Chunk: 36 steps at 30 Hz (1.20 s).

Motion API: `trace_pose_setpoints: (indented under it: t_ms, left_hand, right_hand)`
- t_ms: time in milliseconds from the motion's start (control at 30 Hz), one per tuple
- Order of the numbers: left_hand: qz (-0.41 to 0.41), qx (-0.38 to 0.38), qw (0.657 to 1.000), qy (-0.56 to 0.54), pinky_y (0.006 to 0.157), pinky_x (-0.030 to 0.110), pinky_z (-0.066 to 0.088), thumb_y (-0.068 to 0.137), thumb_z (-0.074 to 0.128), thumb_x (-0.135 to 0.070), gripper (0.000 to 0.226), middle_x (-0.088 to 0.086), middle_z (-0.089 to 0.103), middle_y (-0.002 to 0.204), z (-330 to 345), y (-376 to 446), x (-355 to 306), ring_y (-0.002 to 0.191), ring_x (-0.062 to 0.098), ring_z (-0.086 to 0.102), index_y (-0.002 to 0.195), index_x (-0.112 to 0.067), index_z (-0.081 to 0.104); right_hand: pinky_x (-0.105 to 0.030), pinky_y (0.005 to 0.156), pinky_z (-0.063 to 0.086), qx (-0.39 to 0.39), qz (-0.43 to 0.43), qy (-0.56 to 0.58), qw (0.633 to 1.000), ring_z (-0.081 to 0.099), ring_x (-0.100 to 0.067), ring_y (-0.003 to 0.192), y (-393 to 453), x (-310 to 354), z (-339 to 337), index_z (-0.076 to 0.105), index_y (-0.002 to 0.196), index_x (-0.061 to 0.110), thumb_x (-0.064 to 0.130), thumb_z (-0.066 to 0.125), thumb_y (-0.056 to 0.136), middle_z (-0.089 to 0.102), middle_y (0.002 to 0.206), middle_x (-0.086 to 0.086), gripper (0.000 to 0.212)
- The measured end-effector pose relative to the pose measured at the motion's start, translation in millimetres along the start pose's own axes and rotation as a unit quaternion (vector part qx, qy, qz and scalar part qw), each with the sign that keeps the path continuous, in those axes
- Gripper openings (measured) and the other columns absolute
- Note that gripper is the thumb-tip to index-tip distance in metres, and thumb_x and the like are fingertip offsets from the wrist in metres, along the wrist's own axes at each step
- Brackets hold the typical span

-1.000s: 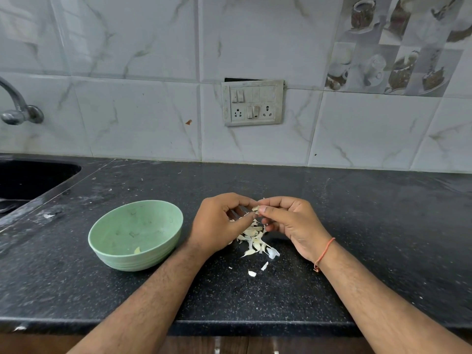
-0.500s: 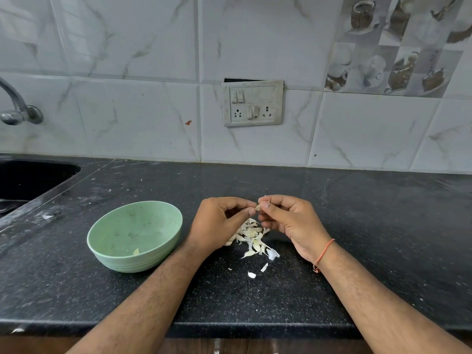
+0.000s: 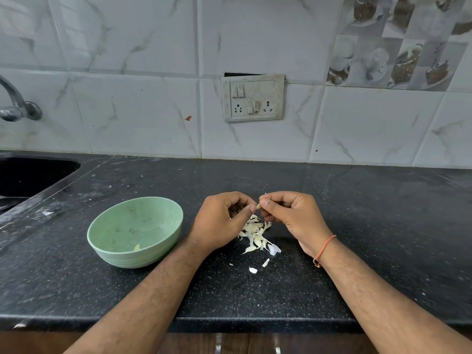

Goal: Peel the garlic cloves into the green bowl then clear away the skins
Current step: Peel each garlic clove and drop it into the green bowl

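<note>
My left hand and my right hand meet fingertip to fingertip above the black counter. Between them they pinch a small pale garlic clove, mostly hidden by the fingers. Just below the hands lies a heap of whitish garlic skins, with a few loose scraps nearer to me. The green bowl stands left of my left hand and holds one peeled clove at its near inner wall.
A dark sink is sunk into the counter at the far left, under a metal tap. A switch and socket plate is on the tiled wall. The counter's front edge runs below my forearms.
The hands have lifted slightly and drawn closer at the fingertips around the clove. The bowl and skin heap stay put.
</note>
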<state>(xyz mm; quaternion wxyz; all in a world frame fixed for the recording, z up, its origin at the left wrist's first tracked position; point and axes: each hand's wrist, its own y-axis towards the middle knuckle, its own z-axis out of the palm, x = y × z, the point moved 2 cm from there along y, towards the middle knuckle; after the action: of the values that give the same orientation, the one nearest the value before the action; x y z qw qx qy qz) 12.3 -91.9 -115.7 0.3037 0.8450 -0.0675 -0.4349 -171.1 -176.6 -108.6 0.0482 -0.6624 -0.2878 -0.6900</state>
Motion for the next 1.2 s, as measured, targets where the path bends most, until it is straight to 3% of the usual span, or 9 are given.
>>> trace_pose_setpoints:
  t_ms: [300, 433, 700, 900, 1200]
  left_hand:
    - [0.013, 0.013, 0.999, 0.049, 0.062, 0.016, 0.045, 0.101, 0.070, -0.023, 0.007, -0.017, 0.068, 0.078, 1.3, -1.2, -3.1, 0.065, 0.004, 0.059, 0.099, -0.029, 0.074]
    - [0.015, 0.012, 0.999, 0.042, 0.064, 0.016, 0.047, 0.098, 0.075, -0.026, 0.003, -0.014, 0.071, 0.082, 1.2, -0.8, -4.4, 0.071, 0.007, 0.064, 0.099, -0.029, 0.075]
    - [-0.018, 0.021, 0.999, -0.032, 0.063, 0.017, 0.049, 0.098, 0.077, -0.024, 0.003, -0.010, 0.077, 0.082, -0.9, 1.2, -3.7, 0.065, -0.001, 0.063, 0.098, -0.024, 0.080]
    - [-0.025, 0.039, 0.998, -0.050, 0.060, 0.012, 0.043, 0.096, 0.080, -0.021, 0.004, -0.021, 0.071, 0.070, -2.9, 0.8, -4.2, 0.057, -0.006, 0.056, 0.098, -0.018, 0.083]
    - [0.015, 0.080, 0.997, 0.010, 0.070, 0.017, 0.050, 0.103, 0.068, -0.021, 0.011, -0.014, 0.071, 0.084, 1.0, -0.5, -4.9, 0.076, 0.005, 0.065, 0.095, -0.027, 0.071]
  right_hand:
    - [-0.025, 0.068, 0.061, 0.002, 0.002, -0.006, 1.000, 0.077, -0.021, 0.078, -0.6, 0.1, 1.5, 0.081, 0.101, 0.007, 0.006, 0.079, 0.093, 0.081, 0.088, -0.013, 0.009]
    - [-0.024, 0.068, 0.060, 0.000, 0.010, 0.004, 1.000, 0.077, -0.021, 0.077, -0.9, -0.1, 1.4, 0.081, 0.102, 0.004, 0.006, 0.079, 0.093, 0.080, 0.087, -0.015, 0.010]
    - [-0.027, 0.073, 0.062, 0.015, 0.016, 0.022, 1.000, 0.077, -0.023, 0.082, -1.1, 0.9, -0.6, 0.081, 0.104, 0.004, 0.008, 0.079, 0.092, 0.080, 0.091, -0.018, 0.013]
    - [-0.030, 0.078, 0.063, 0.033, 0.021, 0.024, 0.999, 0.076, -0.023, 0.086, -0.6, 0.3, -1.8, 0.081, 0.107, 0.005, 0.005, 0.077, 0.094, 0.080, 0.095, -0.017, 0.014]
    - [-0.037, 0.080, 0.064, 0.055, 0.049, 0.034, 0.997, 0.074, -0.026, 0.086, -0.9, -2.2, -1.6, 0.082, 0.105, 0.005, 0.008, 0.075, 0.096, 0.078, 0.096, -0.021, 0.012]
